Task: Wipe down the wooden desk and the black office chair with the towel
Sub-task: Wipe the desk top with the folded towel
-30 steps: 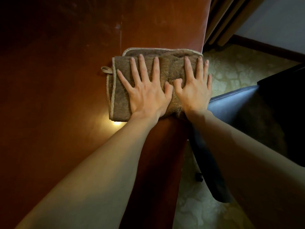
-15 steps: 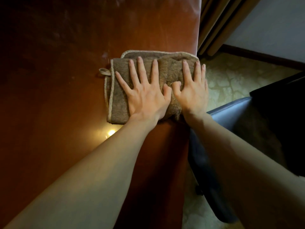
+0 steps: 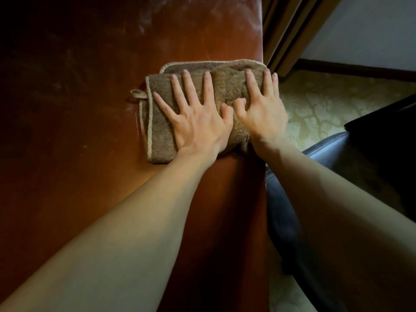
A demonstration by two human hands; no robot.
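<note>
A folded brown towel (image 3: 161, 134) with a pale trim and a small loop lies on the reddish-brown wooden desk (image 3: 78, 122), its right side reaching the desk's right edge. My left hand (image 3: 198, 124) presses flat on the towel's middle with fingers spread. My right hand (image 3: 263, 111) lies flat beside it on the towel's right part, thumb bent into the cloth, little finger past the desk edge. The black office chair (image 3: 333, 156) stands low at the right, partly hidden by my right forearm.
Brown curtains (image 3: 290, 30) hang just past the desk's far right corner. A patterned pale carpet (image 3: 315, 109) and a dark skirting board lie to the right. The desk top shows dusty streaks ahead of the towel.
Both hands have pushed the towel forward along the desk's right edge, away from me; a scratch that lay ahead of the towel is now beside its left edge.
</note>
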